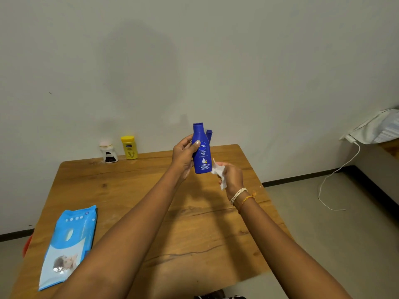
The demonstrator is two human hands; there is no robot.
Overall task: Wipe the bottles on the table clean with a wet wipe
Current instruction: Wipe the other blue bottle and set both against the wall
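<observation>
My left hand [183, 157] grips a blue lotion bottle [201, 156] upright in the air above the far part of the wooden table [151, 208]. Just right of the bottle's base, my right hand [232, 176] pinches a crumpled white wet wipe [219, 172], which touches or nearly touches the bottle's lower right side. Another blue bottle [209, 134] shows partly behind the held one. A yellow bottle [129, 147] and a white bottle with a pale cap [108, 152] stand at the table's far left edge by the wall.
A blue pack of wet wipes [69, 244] lies flat on the table's near left corner. The wall runs right behind the table. To the right are bare floor, a white cable [336, 175] and a ledge with a white bag [375, 128].
</observation>
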